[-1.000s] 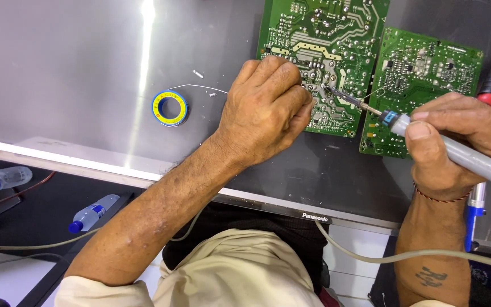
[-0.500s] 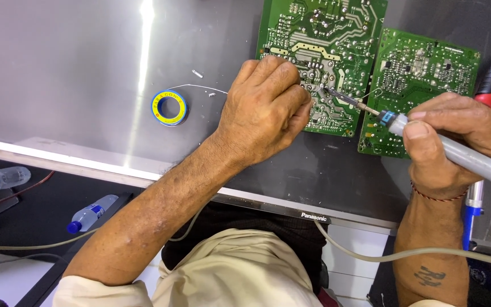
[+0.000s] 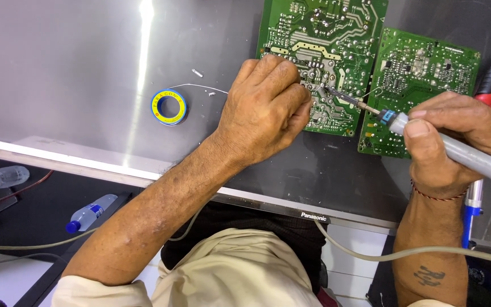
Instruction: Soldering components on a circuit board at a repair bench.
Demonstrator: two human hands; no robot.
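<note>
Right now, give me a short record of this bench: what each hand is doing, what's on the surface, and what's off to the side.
left hand: rests on the larger green circuit board, fingers curled at the iron's tip
right hand: grips a grey soldering iron, tip on the board
second board: smaller, green, to the right of the first
solder reel: blue and yellow, its wire running toward the left hand
surface: grey panel
aside: two plastic bottles at lower left

The left hand (image 3: 265,108) hides the near left corner of the larger circuit board (image 3: 322,34), whose far end the picture's edge cuts off. The soldering iron (image 3: 456,153) runs out past the right edge; its tip's contact is too small to tell.
</note>
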